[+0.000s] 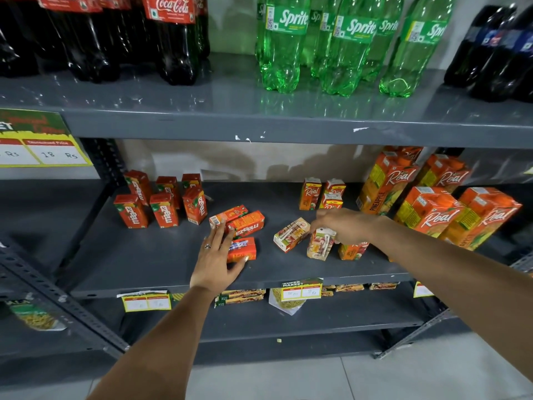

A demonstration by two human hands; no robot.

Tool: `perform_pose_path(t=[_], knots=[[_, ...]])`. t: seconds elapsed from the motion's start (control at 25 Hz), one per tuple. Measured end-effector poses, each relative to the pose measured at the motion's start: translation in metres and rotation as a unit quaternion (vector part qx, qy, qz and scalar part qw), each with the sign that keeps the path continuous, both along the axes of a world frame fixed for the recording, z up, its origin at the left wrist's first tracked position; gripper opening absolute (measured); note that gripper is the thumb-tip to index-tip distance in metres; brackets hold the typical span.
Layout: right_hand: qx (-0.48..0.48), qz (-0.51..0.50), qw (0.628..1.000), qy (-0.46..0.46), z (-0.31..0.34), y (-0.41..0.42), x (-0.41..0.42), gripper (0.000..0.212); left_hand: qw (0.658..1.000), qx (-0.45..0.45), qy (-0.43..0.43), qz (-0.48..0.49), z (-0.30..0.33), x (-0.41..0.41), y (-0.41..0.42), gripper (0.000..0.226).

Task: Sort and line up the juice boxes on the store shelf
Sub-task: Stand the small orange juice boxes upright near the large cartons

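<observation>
- Your right hand (344,226) curls its grip over the top of an upright, glossy cardboard juice box (319,244).
- Your left hand (217,256) is released, straight fingers resting on a fallen orange Maaza box (241,249).
- Both boxes sit mid-front on the smooth grey metal shelf (150,255).

Grey metal shelf (161,255), standing Maaza boxes (164,209), toppled juice boxes (291,234), tall Real cartons (429,215)
</observation>
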State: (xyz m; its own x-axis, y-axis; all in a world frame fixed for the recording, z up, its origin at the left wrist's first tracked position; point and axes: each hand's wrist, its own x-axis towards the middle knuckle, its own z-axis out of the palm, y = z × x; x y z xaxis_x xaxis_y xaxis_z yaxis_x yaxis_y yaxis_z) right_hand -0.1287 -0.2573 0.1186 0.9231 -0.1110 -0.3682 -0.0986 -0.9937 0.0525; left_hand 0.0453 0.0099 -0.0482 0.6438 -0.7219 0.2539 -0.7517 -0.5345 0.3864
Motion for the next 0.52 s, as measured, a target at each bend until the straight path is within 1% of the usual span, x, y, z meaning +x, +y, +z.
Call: perform_pose_path(t=[0.24,0.32,0.4,0.44,0.52], knots=[[0.016,-0.079,0.997,0.019,-0.0015,-0.0080,0.0042,0.056,1.000,-0.015,0.001,-0.003,-0.0012,0.0010,0.0000,0.081],[0.033,-0.105,0.994,0.022,0.0013,-0.0099,0.0031,0.066,1.000,-0.014,-0.001,-0.002,-0.0018,0.0010,0.0001,0.081],[0.049,-0.098,0.993,0.029,0.0049,-0.0103,-0.0002,0.080,1.000,-0.014,-0.003,0.000,-0.0019,0.0012,-0.0003,0.081],[0.054,-0.085,0.995,0.028,0.0053,-0.0097,-0.0013,0.081,1.000,-0.016,-0.006,0.001,-0.0018,0.0013,-0.0005,0.081],[0.048,-0.059,0.997,0.011,0.0027,-0.0094,-0.0013,0.066,1.000,-0.025,-0.015,0.000,-0.0023,0.0015,-0.0008,0.080]])
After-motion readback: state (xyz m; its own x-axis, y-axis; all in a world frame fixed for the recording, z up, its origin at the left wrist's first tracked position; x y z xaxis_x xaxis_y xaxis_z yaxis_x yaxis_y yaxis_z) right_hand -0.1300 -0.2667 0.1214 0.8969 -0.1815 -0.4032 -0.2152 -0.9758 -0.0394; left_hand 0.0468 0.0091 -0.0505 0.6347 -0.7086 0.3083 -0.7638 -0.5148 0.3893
